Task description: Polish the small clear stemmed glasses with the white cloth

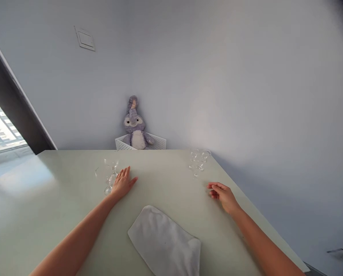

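My left hand rests with its fingers stretched out, against or just beside several clear stemmed glasses on the left of the table. The hand partly covers them, so I cannot tell whether it touches one. Off to the right, my right hand hovers over or near the tabletop, fingers loosely bent and apart, nothing visible in them. Beyond it stand several more clear stemmed glasses, close to the far right corner. A folded grey cloth lies between my forearms at the near side.
The pale table ends at a wall on the far side. A purple plush toy sits in a white perforated basket behind the far edge. A window is at left, a wall switch above.
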Tool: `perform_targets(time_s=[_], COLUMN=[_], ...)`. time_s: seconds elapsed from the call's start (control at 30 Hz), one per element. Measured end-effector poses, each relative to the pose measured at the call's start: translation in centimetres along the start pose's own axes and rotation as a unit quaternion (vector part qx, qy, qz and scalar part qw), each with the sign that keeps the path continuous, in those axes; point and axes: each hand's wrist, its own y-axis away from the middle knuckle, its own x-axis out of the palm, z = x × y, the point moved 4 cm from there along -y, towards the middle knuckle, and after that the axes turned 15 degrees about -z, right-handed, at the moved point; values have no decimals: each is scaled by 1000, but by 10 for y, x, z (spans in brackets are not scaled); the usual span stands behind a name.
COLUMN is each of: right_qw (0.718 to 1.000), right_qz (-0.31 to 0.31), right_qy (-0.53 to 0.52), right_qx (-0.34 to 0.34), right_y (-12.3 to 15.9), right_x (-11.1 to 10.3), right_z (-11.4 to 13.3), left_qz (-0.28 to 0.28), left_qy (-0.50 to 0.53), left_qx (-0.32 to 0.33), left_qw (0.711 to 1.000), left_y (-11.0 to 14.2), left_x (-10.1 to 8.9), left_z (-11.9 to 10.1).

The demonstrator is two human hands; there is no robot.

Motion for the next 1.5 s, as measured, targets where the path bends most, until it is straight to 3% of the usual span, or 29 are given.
perform_targets(time_s=[0.13,0.3,0.37,0.47,0.53,0.6,0.7,0.77,0.83,0.93,1.1,1.2,1.27,1.33,1.4,1.5], right_qw=[999,998,998,999,999,998,997,994,990,982,964,956,956,962,973,993], right_qz=[-28,-17,-10,0,10,26,61,93,129,185,265,291,290,270,226,112], right_qy=[-24,-48,-47,-46,-46,-45,-40,-37,-34,-29,-22,-23,-25,-28,-33,-44], right_qx=[-7,26,27,26,27,31,37,39,39,38,33,31,29,26,19,3], right_y=[-29,-48,-50,-46,-40,-32,-16,-5,7,27,69,89,93,89,75,40], right_x=[9,44,58,75,84,95,117,135,158,200,277,306,309,300,279,231], right_z=[3,3,3,2,2,3,5,5,5,3,5,9,9,6,1,-7], left_qz=[-9,-25,-72,-144,-109,-9,137,200,237,241,201,179,170,169,173,180], left_qy=[-3,-1,4,45,109,187,253,269,282,289,286,291,296,298,294,284], left_qx=[-12,-15,9,77,138,225,397,451,464,450,445,454,452,444,433,428], left_qw=[1000,1000,997,985,978,956,872,827,805,810,824,823,824,828,834,839], left_y=[2,3,7,23,42,67,113,137,152,161,159,158,157,158,159,159], left_x=[-5,-13,-23,-45,-54,-60,-68,-71,-69,-63,-56,-54,-53,-51,-50,-51], left_z=[12,23,13,-24,-61,-102,-154,-175,-187,-195,-197,-195,-194,-192,-190,-189])
